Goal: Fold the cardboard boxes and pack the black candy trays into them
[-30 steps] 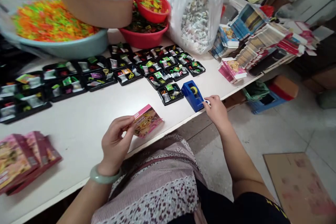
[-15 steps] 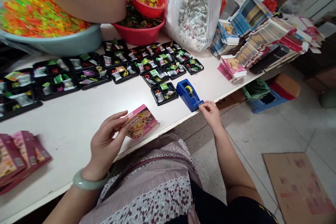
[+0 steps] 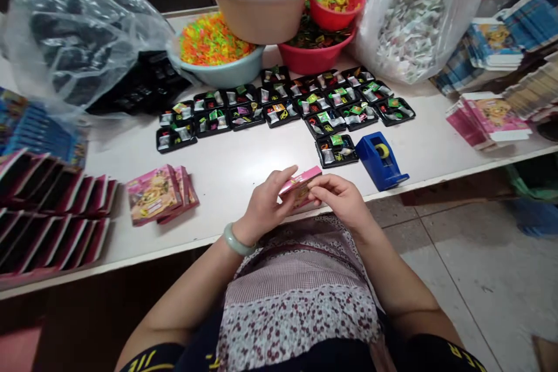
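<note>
My left hand [image 3: 271, 200] is closed around a small pink printed box [image 3: 300, 179], held just above the table's front edge. At the box's right side, the thumb and fingertips of my right hand [image 3: 342, 200] are pinched together. They come from the tape dispenser, so a short piece of tape is likely between them, but the strip itself is too small to see clearly. The blue tape dispenser [image 3: 378, 165] with a yellow core stands to the right of my hands. Behind the box lies a black compartment tray [image 3: 335, 151] with small wrapped items.
More filled black trays [image 3: 248, 116] line the table [image 3: 226, 186]. Basins of small colourful pieces, a beige one [image 3: 261, 14] among them, stand behind, beside a plastic bag [image 3: 410, 29] of white packets. Pink boxes [image 3: 154, 195] lie left, and open boxes [image 3: 56, 238] stand farther left.
My right hand has left the tape dispenser's front and come to the pink box in my left hand. The view has swung left, showing the open boxes and a bag of black trays.
</note>
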The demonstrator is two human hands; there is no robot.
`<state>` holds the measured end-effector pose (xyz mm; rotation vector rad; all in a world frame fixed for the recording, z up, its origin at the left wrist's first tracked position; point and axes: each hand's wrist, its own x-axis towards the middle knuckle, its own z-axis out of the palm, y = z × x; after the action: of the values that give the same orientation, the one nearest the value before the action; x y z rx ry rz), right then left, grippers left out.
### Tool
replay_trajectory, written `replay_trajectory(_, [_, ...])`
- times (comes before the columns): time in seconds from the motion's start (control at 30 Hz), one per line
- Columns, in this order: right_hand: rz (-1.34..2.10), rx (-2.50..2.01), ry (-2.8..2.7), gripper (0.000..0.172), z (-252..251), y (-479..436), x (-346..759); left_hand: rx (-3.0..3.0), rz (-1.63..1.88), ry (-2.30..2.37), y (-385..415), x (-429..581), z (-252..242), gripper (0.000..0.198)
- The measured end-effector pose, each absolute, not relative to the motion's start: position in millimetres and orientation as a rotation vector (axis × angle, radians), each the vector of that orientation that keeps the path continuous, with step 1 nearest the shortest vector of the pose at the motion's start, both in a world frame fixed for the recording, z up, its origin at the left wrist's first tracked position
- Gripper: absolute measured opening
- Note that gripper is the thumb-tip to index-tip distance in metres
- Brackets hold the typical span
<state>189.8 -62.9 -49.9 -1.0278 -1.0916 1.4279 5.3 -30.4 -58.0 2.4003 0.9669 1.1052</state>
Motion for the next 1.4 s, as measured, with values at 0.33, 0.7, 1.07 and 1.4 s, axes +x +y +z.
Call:
replay_trajectory(0.33, [1.296, -1.156, -1.117, 0.042, -63, -51, 176, 2.687, 0.904, 0.874, -24, 0, -54, 0.045])
replay_trajectory(0.7, [0.711, -1.675, -1.777, 0.060, -69, -17, 193, 2.356, 0.866, 0.828, -9, -5, -55, 0.047])
replay_trajectory(1.07, [0.172, -1.691, -2.143, 0.024, -119, -14, 281, 1.752, 1.123, 1.130, 7, -90, -68, 0.022])
replay_trajectory(1.4, [0.176, -1.622, -2.329, 0.023, -117, -15, 233, 2.327, 0.751, 1.548, -11, -128, -99, 0.031])
